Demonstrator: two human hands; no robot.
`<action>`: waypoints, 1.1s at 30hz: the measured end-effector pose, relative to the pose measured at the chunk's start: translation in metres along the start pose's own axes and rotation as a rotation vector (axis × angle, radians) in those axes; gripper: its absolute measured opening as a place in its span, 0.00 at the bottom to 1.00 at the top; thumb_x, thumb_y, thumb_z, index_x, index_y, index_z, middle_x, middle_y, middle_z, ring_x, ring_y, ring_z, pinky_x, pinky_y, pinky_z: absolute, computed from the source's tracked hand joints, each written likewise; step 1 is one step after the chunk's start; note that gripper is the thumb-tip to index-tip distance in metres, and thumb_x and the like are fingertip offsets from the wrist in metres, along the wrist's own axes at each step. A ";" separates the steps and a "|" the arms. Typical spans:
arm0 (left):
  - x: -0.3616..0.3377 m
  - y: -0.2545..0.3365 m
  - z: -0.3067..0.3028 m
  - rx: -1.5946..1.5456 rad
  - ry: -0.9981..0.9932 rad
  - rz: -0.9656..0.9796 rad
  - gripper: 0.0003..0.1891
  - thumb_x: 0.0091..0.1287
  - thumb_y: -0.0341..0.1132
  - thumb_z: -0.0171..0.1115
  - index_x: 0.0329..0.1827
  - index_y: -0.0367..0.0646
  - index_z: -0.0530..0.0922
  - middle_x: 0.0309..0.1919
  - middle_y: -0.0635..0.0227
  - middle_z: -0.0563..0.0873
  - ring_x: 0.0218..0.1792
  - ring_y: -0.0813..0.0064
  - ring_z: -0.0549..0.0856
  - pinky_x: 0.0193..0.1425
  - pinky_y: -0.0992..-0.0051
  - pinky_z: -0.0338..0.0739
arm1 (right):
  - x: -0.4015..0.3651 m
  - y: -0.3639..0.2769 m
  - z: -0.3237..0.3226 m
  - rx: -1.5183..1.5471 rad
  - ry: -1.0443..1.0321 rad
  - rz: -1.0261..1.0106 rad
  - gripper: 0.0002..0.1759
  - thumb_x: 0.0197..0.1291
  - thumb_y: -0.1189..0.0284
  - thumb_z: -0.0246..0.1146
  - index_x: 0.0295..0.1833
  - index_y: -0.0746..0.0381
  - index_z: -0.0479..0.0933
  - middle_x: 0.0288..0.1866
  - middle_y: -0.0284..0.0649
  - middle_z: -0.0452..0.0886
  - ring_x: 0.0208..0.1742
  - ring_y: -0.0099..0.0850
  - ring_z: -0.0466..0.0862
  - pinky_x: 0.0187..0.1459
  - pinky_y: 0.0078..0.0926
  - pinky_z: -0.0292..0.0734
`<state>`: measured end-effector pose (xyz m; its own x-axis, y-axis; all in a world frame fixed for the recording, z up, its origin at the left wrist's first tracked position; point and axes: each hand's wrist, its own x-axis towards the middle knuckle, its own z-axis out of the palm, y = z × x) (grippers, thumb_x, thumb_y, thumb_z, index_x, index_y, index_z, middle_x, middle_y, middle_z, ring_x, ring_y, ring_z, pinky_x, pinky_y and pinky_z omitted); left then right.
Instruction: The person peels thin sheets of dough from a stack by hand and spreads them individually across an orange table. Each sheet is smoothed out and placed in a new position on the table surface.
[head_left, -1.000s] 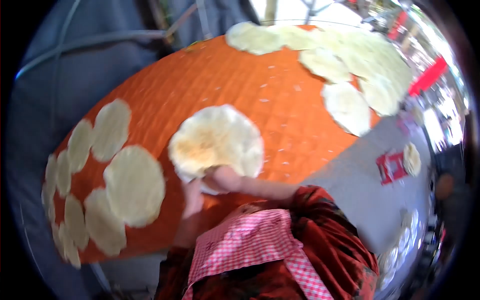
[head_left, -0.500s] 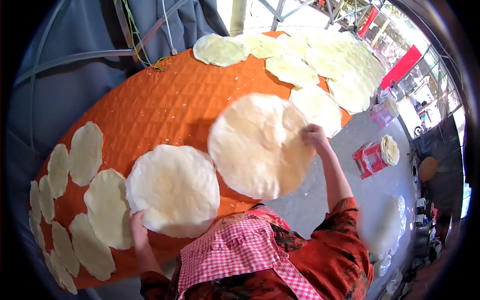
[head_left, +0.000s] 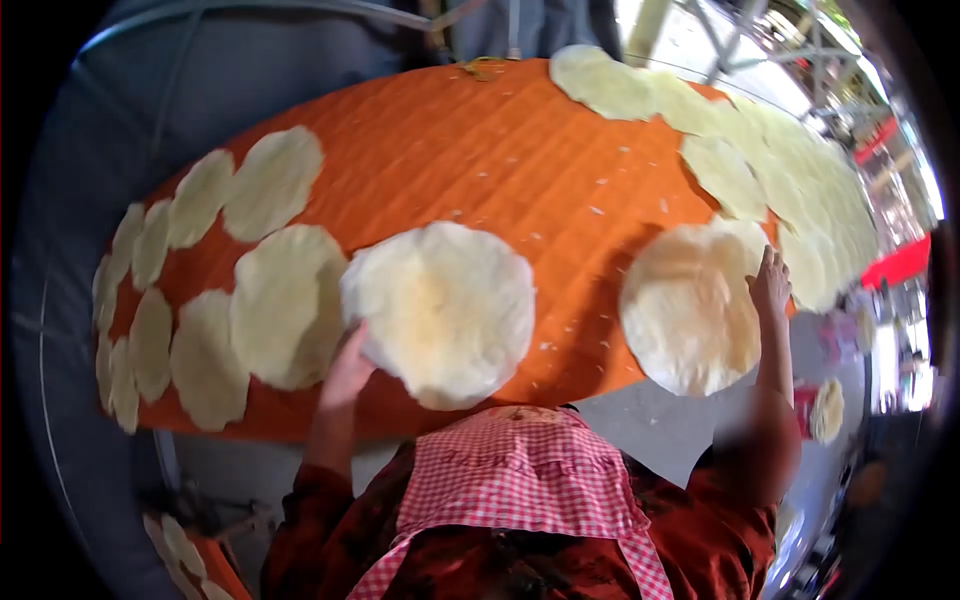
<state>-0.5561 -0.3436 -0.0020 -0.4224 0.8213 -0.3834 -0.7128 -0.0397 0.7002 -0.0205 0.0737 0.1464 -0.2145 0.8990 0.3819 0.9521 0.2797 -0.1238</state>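
The left hand (head_left: 345, 372) lay at the near-left rim of a pale, round, flat disc of dough (head_left: 440, 310). This disc rested on the orange quilted mat (head_left: 500, 150), close to the mat's near edge. The fingers were stretched out together, but their tips met the rim where it could not be told whether they pinched it.

The right hand (head_left: 770, 285) rested with straight, loosely parted fingers on the right rim of a second pale round dough disc (head_left: 685, 310). That disc sat at the mat's near right corner, its lower edge overhanging the grey surface (head_left: 650, 430).

A cluster of smaller dough rounds (head_left: 200, 300) crowded the left edge, the nearest touching the first disc. An overlapping row of dough rounds (head_left: 780, 160) lined the far right edge. Between the two discs, and across the middle toward the far edge, the mat lay bare.
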 end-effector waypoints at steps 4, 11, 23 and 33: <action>0.000 -0.004 0.061 -0.079 -0.009 0.116 0.25 0.70 0.44 0.56 0.64 0.38 0.66 0.59 0.62 0.75 0.60 0.64 0.74 0.62 0.59 0.71 | -0.068 -0.219 0.009 0.774 -0.713 0.029 0.27 0.56 0.58 0.63 0.57 0.63 0.71 0.46 0.49 0.79 0.50 0.40 0.79 0.50 0.34 0.73; 0.013 -0.033 0.068 0.374 0.078 0.205 0.10 0.66 0.34 0.58 0.44 0.36 0.80 0.36 0.72 0.83 0.38 0.83 0.79 0.44 0.80 0.73 | -0.192 -0.405 0.100 1.182 -0.909 -0.149 0.28 0.53 0.61 0.67 0.55 0.68 0.73 0.43 0.52 0.82 0.47 0.40 0.82 0.50 0.33 0.76; 0.003 -0.032 -0.059 0.184 0.349 0.155 0.09 0.63 0.32 0.59 0.43 0.38 0.78 0.36 0.67 0.83 0.38 0.75 0.81 0.45 0.74 0.75 | 0.133 -0.201 0.087 0.664 -0.605 -0.069 0.05 0.50 0.81 0.54 0.30 0.68 0.76 0.22 0.38 0.77 0.19 0.25 0.78 0.21 0.24 0.72; -0.017 -0.032 0.050 0.193 0.128 0.275 0.17 0.68 0.35 0.56 0.55 0.34 0.75 0.46 0.66 0.82 0.44 0.77 0.80 0.47 0.75 0.75 | -0.045 -0.392 -0.008 0.124 -0.570 -0.747 0.15 0.60 0.63 0.55 0.37 0.63 0.80 0.30 0.45 0.81 0.32 0.38 0.83 0.37 0.34 0.77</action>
<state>-0.4980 -0.3279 0.0123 -0.6587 0.7168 -0.2288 -0.4496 -0.1310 0.8836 -0.3825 -0.0793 0.1845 -0.8647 0.4925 -0.0991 0.5021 0.8539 -0.1373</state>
